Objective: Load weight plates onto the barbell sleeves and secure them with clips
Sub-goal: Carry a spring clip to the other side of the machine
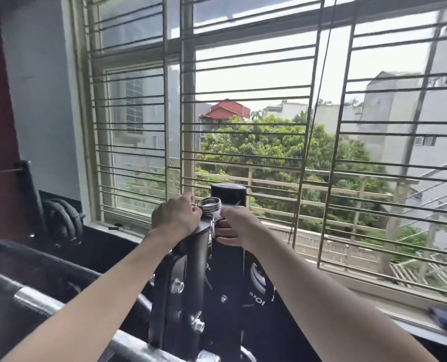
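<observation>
The spring clip (210, 205) is pinched by its handles in the left hand (176, 216), at the end of the barbell sleeve (228, 197). The right hand (234, 226) is curled over the top edge of the loaded weight plate (245, 283). If the squeeze is relaxed early, the clip may bind short of the plate, leaving it loose. The sleeve's long axis points away towards the window (243, 100).

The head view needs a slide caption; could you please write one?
Left hand pinches a silver coiled spring clip beside the right hand, above a black 10 kg weight plate, facing a barred window.
</observation>
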Motion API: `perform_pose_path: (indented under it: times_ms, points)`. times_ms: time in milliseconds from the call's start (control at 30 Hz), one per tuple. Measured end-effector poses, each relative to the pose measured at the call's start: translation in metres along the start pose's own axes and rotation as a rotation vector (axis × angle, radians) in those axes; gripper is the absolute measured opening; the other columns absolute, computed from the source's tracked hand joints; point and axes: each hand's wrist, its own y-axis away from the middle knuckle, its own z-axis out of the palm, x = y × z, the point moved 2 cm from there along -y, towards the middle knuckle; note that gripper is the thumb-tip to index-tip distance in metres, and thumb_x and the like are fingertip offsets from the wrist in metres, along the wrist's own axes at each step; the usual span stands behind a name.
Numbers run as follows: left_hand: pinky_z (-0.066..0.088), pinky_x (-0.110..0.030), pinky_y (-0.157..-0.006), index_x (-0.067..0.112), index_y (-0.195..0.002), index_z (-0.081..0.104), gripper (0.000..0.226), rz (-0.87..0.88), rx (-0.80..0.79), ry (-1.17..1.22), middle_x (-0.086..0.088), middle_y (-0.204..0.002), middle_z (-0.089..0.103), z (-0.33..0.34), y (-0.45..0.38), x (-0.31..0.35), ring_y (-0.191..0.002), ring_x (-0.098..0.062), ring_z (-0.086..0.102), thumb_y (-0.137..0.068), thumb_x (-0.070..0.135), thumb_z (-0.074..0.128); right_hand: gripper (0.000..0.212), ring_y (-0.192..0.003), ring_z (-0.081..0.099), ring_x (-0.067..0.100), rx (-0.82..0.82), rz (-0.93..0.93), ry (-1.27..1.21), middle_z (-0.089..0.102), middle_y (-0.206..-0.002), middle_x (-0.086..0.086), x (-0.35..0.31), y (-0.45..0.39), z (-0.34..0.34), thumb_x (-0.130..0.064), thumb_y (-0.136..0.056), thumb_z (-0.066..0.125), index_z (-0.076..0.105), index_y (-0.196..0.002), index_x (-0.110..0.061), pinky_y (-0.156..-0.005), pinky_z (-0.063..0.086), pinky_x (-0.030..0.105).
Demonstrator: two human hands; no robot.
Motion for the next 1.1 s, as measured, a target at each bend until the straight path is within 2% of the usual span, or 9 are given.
perform_pose_path:
  times_ms: [100, 167, 367, 467, 567, 700, 800, 933, 1100]
  points:
    - [0.054, -0.04, -0.09, 0.022, -0.14, 0.05, 0.044, -0.003, 0.013, 0.012, -0.004, -0.131, 0.06, -0.002, 0.006, -0.003, -0.102, -0.028, 0.065, -0.098, 0.036, 0.051, 0.007, -0.103, 0.066, 0.027, -0.004, -0.018, 0.022, 0.055, -0.107, 0.007, 0.001, 0.007, -0.022, -0.015, -0.102, 0.048, 0.054, -0.098, -0.013, -0.062, 0.054, 0.031]
    - [0.055, -0.044, -0.088, 0.018, -0.139, 0.049, 0.043, -0.003, 0.068, 0.039, -0.007, -0.13, 0.058, -0.006, 0.011, -0.003, -0.097, -0.027, 0.065, -0.098, 0.032, 0.052, 0.011, -0.091, 0.066, 0.023, -0.037, -0.049, 0.095, 0.055, -0.105, 0.007, 0.0, 0.01, -0.048, -0.017, -0.102, 0.049, 0.053, -0.111, -0.012, -0.061, 0.054, 0.03]
    - [0.052, -0.037, -0.071, 0.009, -0.101, 0.069, 0.027, -0.007, 0.546, 0.139, -0.009, -0.089, 0.071, -0.04, 0.033, 0.026, -0.073, -0.024, 0.062, -0.097, 0.025, 0.048, 0.011, -0.07, 0.066, 0.015, -0.156, -0.114, 0.27, 0.065, -0.089, 0.004, 0.014, 0.025, -0.164, -0.02, -0.102, 0.054, 0.061, -0.104, -0.012, -0.059, 0.055, 0.026]
    - [0.056, -0.04, -0.066, 0.014, -0.098, 0.069, 0.032, 0.037, 0.688, 0.179, -0.006, -0.074, 0.071, -0.055, 0.069, 0.085, -0.064, -0.026, 0.065, -0.096, 0.03, 0.041, 0.014, -0.067, 0.066, 0.015, -0.133, -0.106, 0.221, 0.067, -0.087, 0.004, 0.04, 0.034, -0.23, -0.019, -0.102, 0.055, 0.066, -0.098, -0.011, -0.061, 0.054, 0.027]
    - [0.043, -0.025, -0.054, 0.015, -0.104, 0.068, 0.022, 0.076, 0.482, 0.15, -0.003, -0.078, 0.069, -0.047, 0.104, 0.168, -0.061, -0.021, 0.061, -0.099, 0.023, 0.049, 0.019, -0.069, 0.066, 0.015, -0.158, -0.035, 0.135, 0.069, -0.082, 0.002, 0.069, 0.049, -0.293, -0.019, -0.103, 0.053, 0.068, -0.093, -0.012, -0.066, 0.053, 0.028]
    - [0.041, -0.028, -0.061, 0.025, -0.105, 0.069, 0.023, 0.111, 0.089, 0.025, 0.006, -0.081, 0.067, -0.009, 0.133, 0.263, -0.067, -0.015, 0.06, -0.1, 0.037, 0.05, 0.024, -0.065, 0.063, 0.013, -0.202, 0.042, 0.043, 0.066, -0.077, 0.001, 0.105, 0.053, -0.36, -0.014, -0.102, 0.049, 0.065, -0.084, -0.012, -0.065, 0.05, 0.025]
    - [0.043, -0.031, -0.067, 0.028, -0.107, 0.069, 0.035, 0.149, -0.097, -0.098, 0.004, -0.088, 0.07, 0.031, 0.143, 0.315, -0.071, -0.014, 0.061, -0.1, 0.051, 0.044, 0.022, -0.058, 0.058, 0.011, -0.225, 0.128, -0.065, 0.06, -0.07, 0.0, 0.132, 0.037, -0.392, -0.015, -0.101, 0.049, 0.063, -0.085, -0.014, -0.054, 0.05, 0.022]
    - [0.044, -0.036, -0.073, 0.024, -0.086, 0.061, 0.039, 0.204, -0.282, -0.307, -0.002, -0.097, 0.067, 0.091, 0.143, 0.353, -0.09, -0.025, 0.063, -0.1, 0.053, 0.04, 0.008, -0.043, 0.042, 0.009, -0.236, 0.242, -0.155, 0.047, -0.056, -0.003, 0.169, -0.004, -0.416, -0.014, -0.095, 0.055, 0.061, -0.09, -0.015, -0.048, 0.044, 0.019]
    - [0.053, -0.041, -0.083, 0.018, -0.109, 0.071, 0.047, 0.322, -0.462, -0.638, -0.009, -0.11, 0.07, 0.164, 0.127, 0.363, -0.1, -0.035, 0.066, -0.102, 0.048, 0.036, 0.01, -0.04, 0.028, 0.007, -0.277, 0.313, -0.188, 0.041, -0.052, -0.004, 0.206, -0.074, -0.423, -0.012, -0.096, 0.054, 0.057, -0.087, -0.012, -0.047, 0.024, 0.018]
